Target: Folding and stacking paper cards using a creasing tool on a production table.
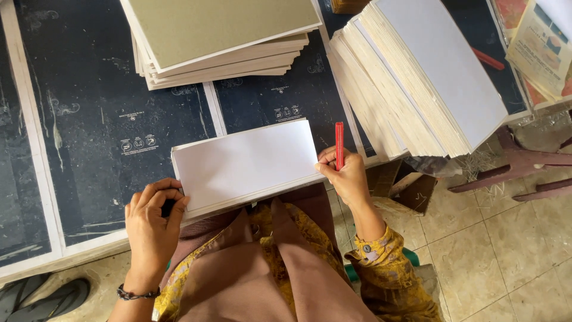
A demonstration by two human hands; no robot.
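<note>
Presently the left hand (152,223) curls its fingers against the left end of a white paper stack (247,164) on the table (89,119), while the right hand (345,176), at the stack's right end, grips an upright red pen (339,143).

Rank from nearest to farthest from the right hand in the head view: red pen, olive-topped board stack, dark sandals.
1. Red pen: held in the right hand.
2. Olive-topped board stack: top, up-left.
3. Dark sandals: bottom-left floor.
</note>
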